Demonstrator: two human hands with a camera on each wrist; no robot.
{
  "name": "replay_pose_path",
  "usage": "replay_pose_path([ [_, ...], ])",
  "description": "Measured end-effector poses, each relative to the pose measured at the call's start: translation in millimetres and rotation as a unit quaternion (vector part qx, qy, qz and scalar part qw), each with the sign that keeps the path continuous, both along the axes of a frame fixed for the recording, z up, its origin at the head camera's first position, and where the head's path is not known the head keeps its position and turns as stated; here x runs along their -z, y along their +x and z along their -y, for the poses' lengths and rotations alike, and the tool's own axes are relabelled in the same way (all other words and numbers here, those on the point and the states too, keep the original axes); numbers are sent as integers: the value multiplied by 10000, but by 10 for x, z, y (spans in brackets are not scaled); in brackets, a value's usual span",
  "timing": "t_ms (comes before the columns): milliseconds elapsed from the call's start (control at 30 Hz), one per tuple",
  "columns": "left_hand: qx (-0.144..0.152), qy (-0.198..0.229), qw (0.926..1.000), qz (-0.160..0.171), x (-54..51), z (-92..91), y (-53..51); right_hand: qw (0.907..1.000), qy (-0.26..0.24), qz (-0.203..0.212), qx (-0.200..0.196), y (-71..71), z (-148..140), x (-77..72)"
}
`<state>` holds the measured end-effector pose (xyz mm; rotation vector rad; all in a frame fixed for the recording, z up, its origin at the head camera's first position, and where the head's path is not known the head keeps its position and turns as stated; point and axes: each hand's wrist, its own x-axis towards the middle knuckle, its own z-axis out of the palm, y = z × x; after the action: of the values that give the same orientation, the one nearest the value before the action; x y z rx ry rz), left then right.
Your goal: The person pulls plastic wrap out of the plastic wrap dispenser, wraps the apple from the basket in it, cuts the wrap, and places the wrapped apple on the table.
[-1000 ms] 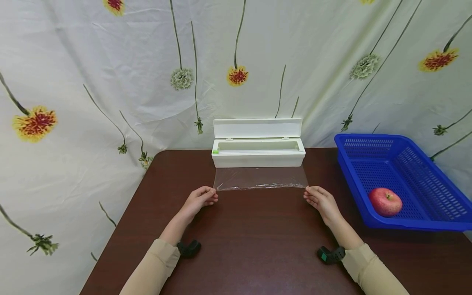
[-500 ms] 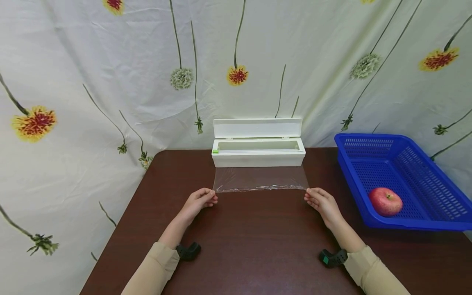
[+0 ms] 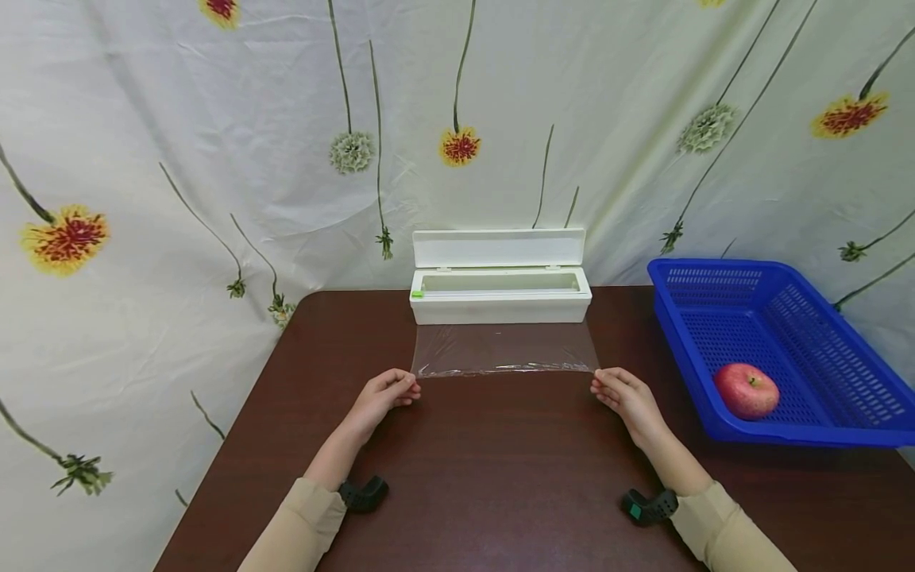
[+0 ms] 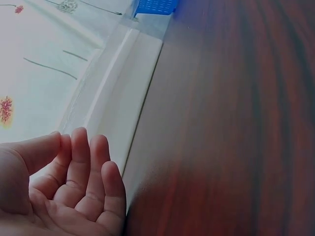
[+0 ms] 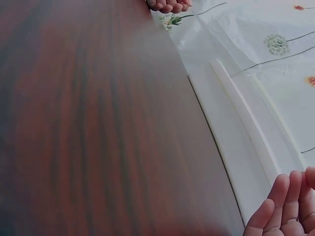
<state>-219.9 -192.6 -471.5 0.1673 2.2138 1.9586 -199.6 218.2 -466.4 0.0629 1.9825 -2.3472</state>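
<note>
Brown tabletop [image 3: 486, 469] — on it, white box [image 3: 500, 311] and blue basket [image 3: 822, 436].

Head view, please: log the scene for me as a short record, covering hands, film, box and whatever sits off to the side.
Left hand: pinches the near left corner of the clear film
Right hand: pinches the near right corner
Film: spans from the white box to both hands
Box: on the brown table, lid raised
Side item: blue basket, right of the box
Basket contents: one red apple
</note>
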Motion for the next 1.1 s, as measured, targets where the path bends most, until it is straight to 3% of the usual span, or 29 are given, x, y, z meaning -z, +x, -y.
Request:
replay_pose_path([
  [700, -61, 213, 9997, 56, -3, 2, 105, 9999, 62, -155, -30, 120, 1, 11],
  [1100, 7, 45, 10000, 71, 6, 17, 174, 9996, 200, -157, 76, 164, -6, 38],
])
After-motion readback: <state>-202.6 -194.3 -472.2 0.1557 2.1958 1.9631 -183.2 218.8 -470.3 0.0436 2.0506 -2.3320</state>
